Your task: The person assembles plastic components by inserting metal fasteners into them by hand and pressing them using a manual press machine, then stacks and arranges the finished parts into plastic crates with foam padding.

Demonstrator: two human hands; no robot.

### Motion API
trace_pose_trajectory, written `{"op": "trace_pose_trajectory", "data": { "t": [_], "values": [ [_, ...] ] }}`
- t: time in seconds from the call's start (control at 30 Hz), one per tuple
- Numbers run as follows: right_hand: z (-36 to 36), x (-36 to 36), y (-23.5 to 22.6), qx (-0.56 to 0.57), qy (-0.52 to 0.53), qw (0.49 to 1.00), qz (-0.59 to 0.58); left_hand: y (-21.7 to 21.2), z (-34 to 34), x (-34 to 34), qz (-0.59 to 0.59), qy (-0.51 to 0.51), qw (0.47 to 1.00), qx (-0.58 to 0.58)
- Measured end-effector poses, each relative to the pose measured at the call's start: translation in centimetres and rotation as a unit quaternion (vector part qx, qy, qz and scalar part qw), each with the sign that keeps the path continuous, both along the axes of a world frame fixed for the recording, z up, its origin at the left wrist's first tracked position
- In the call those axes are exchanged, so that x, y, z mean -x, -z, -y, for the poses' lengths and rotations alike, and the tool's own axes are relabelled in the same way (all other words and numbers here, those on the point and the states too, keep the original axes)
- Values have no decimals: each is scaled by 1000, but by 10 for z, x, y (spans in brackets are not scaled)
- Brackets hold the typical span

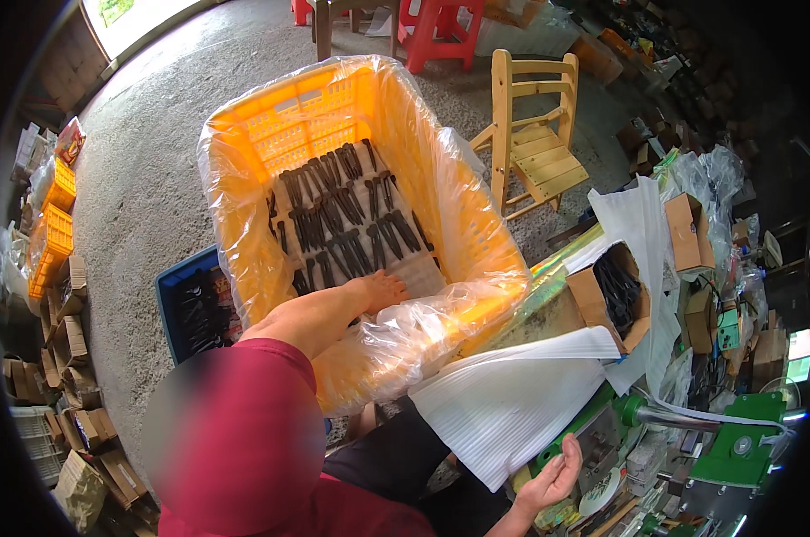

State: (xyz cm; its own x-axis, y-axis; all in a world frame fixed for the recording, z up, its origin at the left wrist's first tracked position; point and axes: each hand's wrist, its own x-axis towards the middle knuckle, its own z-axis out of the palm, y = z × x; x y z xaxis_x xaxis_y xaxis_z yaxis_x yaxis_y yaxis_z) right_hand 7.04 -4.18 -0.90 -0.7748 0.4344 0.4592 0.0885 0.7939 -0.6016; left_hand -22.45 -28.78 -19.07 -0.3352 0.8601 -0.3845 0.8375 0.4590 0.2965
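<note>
A yellow plastic crate lined with clear plastic film stands in front of me. Inside, several rows of slim dark pieces, paired like small tool handles, lie on a pale sheet. My left hand reaches over the near side and rests flat on that sheet, close to the front row, holding nothing. At the lower right, my right hand is raised palm up, its fingers loosely bent and nothing visible in it. Beside it, a large white ribbed foam sheet drapes over the bench edge.
A cardboard box with black plastic inside sits on the bench at right, near a green machine. Beyond the crate are a wooden chair and a red stool. A blue bin of dark pieces stands left of the crate.
</note>
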Motion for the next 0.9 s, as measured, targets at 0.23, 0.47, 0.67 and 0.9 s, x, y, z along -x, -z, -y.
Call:
{"op": "trace_pose_trajectory", "data": {
  "t": [0.23, 0.47, 0.67, 0.9],
  "values": [
    [7, 50, -14, -65, -73, 988, 117, -4, -3, -1, 23, 13, 999, 38],
    [2, 85, -6, -76, -118, 977, 163, 2, -4, -1, -13, 48, 997, 60],
    [3, 101, 1, -68, -124, 972, 187, -1, 1, -3, -13, 39, 999, 13],
    [8, 109, 11, -102, -133, 963, 212, 23, -1, -3, 32, -12, 997, -66]
  ]
}}
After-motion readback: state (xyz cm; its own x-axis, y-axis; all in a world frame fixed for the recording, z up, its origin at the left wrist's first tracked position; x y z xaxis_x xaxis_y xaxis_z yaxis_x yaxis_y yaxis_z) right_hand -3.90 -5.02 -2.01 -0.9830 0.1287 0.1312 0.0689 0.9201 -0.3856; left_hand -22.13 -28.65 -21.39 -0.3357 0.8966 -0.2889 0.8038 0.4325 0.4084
